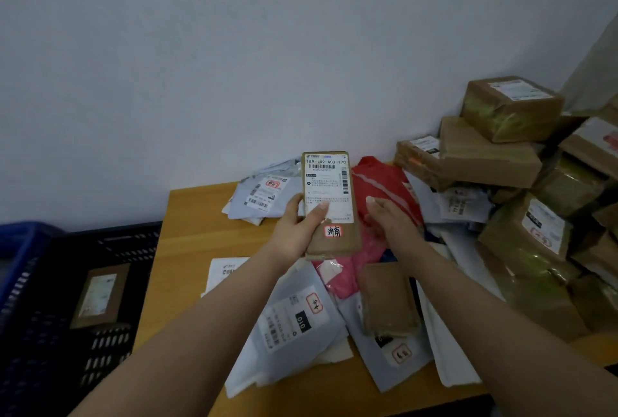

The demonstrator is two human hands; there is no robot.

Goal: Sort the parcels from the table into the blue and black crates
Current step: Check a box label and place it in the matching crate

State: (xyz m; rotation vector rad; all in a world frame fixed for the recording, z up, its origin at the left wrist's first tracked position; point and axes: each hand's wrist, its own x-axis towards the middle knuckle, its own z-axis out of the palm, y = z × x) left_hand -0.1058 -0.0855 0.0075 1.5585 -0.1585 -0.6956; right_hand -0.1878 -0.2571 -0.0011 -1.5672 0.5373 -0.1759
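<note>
The left hand [297,226] grips one slim brown parcel [329,206] upright above the table, thumb across its white label, fingers behind. The right hand [389,221], at its 3 o'clock and just clear of it, hangs with fingers straight and relaxed, holding nothing. Around them the wooden table [187,232] carries loose mail: one red bag [381,182] at 1 o'clock, grey poly mailers [294,316] at 6 and 11 o'clock, one flat brown packet [388,299] at 5 o'clock. At 3 o'clock brown boxes [511,108] are stacked, too overlapped to count. At 8 o'clock the black crate [110,239] holds one brown parcel [100,296]; the blue crate [20,246] stands beyond it.
</note>
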